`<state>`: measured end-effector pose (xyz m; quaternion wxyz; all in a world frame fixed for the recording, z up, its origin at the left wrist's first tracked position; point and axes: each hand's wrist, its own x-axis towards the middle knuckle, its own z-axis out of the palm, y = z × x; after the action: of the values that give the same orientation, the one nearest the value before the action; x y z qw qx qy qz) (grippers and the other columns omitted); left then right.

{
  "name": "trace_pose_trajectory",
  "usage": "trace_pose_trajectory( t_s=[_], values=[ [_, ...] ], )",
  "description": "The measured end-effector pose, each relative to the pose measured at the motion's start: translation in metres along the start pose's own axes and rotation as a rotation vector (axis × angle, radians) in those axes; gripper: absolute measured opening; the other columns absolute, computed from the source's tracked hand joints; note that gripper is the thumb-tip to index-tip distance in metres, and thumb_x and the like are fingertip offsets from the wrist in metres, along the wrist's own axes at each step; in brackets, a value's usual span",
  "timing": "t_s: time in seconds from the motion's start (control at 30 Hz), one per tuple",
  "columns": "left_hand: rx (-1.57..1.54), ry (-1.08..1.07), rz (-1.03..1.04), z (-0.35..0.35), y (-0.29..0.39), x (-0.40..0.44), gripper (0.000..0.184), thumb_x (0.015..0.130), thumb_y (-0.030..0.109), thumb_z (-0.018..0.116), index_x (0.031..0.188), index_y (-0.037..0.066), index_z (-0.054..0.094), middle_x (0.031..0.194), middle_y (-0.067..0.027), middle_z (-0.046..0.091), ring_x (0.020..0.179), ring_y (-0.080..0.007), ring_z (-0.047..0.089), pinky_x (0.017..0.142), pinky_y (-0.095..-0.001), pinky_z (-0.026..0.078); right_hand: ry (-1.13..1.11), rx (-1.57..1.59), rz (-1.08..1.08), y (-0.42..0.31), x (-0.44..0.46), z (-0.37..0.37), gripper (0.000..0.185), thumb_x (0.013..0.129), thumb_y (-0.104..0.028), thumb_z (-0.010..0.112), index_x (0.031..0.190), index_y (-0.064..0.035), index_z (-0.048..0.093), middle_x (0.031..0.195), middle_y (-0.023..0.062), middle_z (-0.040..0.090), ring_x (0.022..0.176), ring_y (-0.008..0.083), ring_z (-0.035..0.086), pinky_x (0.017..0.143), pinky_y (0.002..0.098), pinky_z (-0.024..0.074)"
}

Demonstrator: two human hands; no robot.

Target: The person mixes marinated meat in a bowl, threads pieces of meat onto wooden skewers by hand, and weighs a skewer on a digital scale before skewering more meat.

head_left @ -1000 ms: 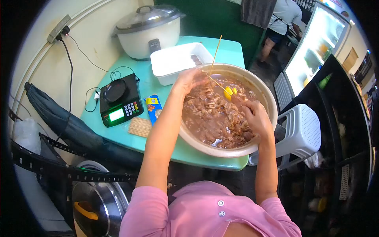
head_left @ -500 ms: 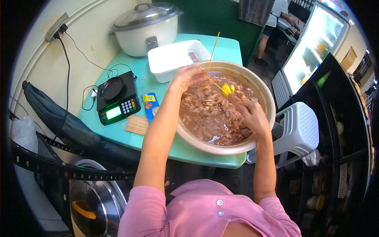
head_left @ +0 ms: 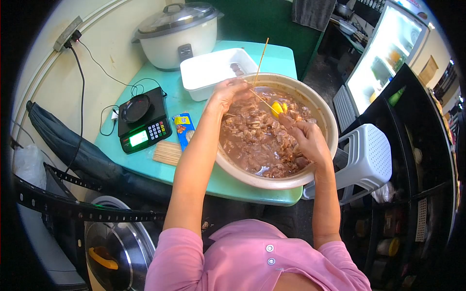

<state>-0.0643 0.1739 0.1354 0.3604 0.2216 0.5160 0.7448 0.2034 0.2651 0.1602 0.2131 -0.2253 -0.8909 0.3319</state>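
Over the left side of a wide basin (head_left: 330,127) is my left hand (head_left: 231,95), closed on a thin bamboo skewer (head_left: 263,101) whose free end slants down to the right. A second thin stick (head_left: 262,59) rises from beside my fingertips; I cannot tell whether I grip it too. My right hand (head_left: 310,139) pinches a piece of meat (head_left: 287,120) close to the skewer's end. Brown meat pieces in liquid (head_left: 257,145) fill the basin. Yellow pieces (head_left: 277,108) lie among them, their kind unclear.
A white tub (head_left: 196,92) stands behind the basin, with a rice cooker (head_left: 177,39) beyond. Left on the green table (head_left: 109,138) are a lit scale (head_left: 144,123), a blue packet (head_left: 183,127) and bundled skewers (head_left: 166,153). Grey plastic stools (head_left: 370,153) stand at the right.
My right hand has lifted slightly, and the meat piece shows more plainly in its fingers. My left hand has barely moved. The person at the back has gone out of view.
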Motion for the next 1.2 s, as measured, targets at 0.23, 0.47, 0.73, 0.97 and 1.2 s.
trace_pose_trajectory(
  t_s=[0.23,0.47,0.73,0.97,1.2],
  values=[
    [-0.02,0.051,-0.006,0.0005,0.0004,-0.0004,0.029,0.079,0.003,0.067,0.105,0.001,0.056,0.095,-0.0107,0.063,0.085,-0.0201,0.064,0.073,-0.0295,0.056,0.014,0.06,-0.02,0.0011,-0.0004,0.002,0.019,0.081,-0.009,0.051,0.09,0.0025,0.064,0.078,0.0233,0.062,0.077,0.0358,0.063,0.07,0.0381,0.047],
    [-0.028,0.064,0.028,0.0004,0.0004,0.0008,0.033,0.079,-0.001,0.062,0.109,-0.009,0.052,0.101,-0.0166,0.061,0.091,-0.0258,0.063,0.069,-0.0332,0.059,0.001,0.055,-0.028,-0.0007,-0.0002,0.0002,0.02,0.082,-0.01,0.052,0.091,0.0021,0.064,0.077,0.0241,0.061,0.075,0.0359,0.062,0.07,0.0387,0.0463],
    [-0.016,0.042,0.029,0.0005,-0.0023,0.0015,0.033,0.079,0.001,0.063,0.109,-0.009,0.052,0.102,-0.0162,0.06,0.09,-0.0248,0.062,0.07,-0.0322,0.059,0.003,0.057,-0.023,-0.0019,-0.0006,-0.0003,0.02,0.081,-0.01,0.051,0.09,0.0019,0.065,0.079,0.0213,0.064,0.076,0.0337,0.063,0.071,0.0372,0.0473],
    [-0.043,0.016,0.027,-0.0008,-0.0038,0.003,0.034,0.08,0.002,0.063,0.11,-0.008,0.052,0.102,-0.0148,0.06,0.091,-0.0241,0.062,0.07,-0.0322,0.059,0.006,0.077,-0.018,-0.0021,-0.0008,0.0003,0.021,0.082,-0.01,0.05,0.091,0.0022,0.065,0.08,0.0194,0.065,0.077,0.0328,0.064,0.072,0.0368,0.0475],
    [-0.042,0.066,0.03,-0.0024,-0.0043,0.0046,0.034,0.079,0.001,0.064,0.11,-0.008,0.052,0.101,-0.0152,0.06,0.092,-0.0252,0.061,0.07,-0.0335,0.059,-0.002,0.056,-0.038,0.0008,0.0005,0.0001,0.021,0.082,-0.009,0.05,0.092,0.0019,0.065,0.08,0.0199,0.065,0.077,0.0328,0.064,0.072,0.0369,0.0476]
  ],
)
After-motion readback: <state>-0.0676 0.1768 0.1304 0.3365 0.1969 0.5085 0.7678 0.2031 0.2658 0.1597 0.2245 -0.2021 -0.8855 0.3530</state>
